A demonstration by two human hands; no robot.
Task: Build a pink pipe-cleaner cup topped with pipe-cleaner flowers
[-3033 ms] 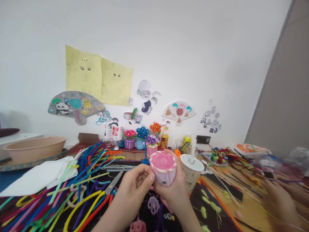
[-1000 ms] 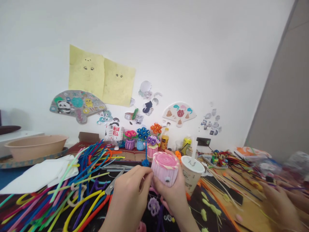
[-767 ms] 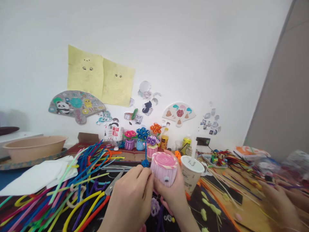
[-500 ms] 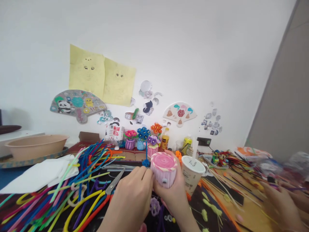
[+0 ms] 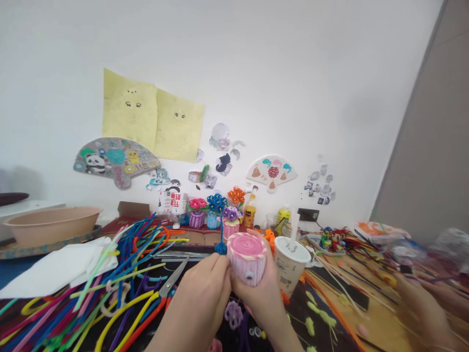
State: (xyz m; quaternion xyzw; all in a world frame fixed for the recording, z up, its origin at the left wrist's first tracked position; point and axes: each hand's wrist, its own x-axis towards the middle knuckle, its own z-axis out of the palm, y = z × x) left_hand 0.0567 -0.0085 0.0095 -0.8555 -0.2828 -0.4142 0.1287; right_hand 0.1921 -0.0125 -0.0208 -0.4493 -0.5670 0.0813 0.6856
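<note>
White wall (image 5: 322, 93) behind, yellow sheets (image 5: 128, 107) and paper fans (image 5: 117, 159) stuck on it. Table (image 5: 353, 313) runs up to it: dark covering in the middle, tan top toward the right edge. Near edge out of frame.

Pink-and-purple pot (image 5: 246, 261) is up in the hands, over the middle of the table's near half. Upright, tipped slightly toward the camera; spiral top and one googly eye (image 5: 249, 275) on the side visible.

Right hand (image 5: 262, 291) grasping it, thumb along the near side, fingers wrapped round behind. Left hand (image 5: 201, 288) knuckles-up, fingers curled in at the pot's left side; fingertips hidden, can't tell if they pinch anything.

Step in hand, my read: close fingertip work on the pot's left flank, right hand acting as clamp. Next move calls for a steady right grip without squashing the ribs, and light left fingertip pressure.

Nearby: purple loop flower (image 5: 233, 314) and loose googly eyes (image 5: 256, 332) below the hands, scissors (image 5: 172, 281) and fuzzy stems (image 5: 98, 288) toward the left edge. Drink cup (image 5: 287, 274) just right of the right hand. Co-worker's hand (image 5: 421, 303) at the right edge, blurred.
</note>
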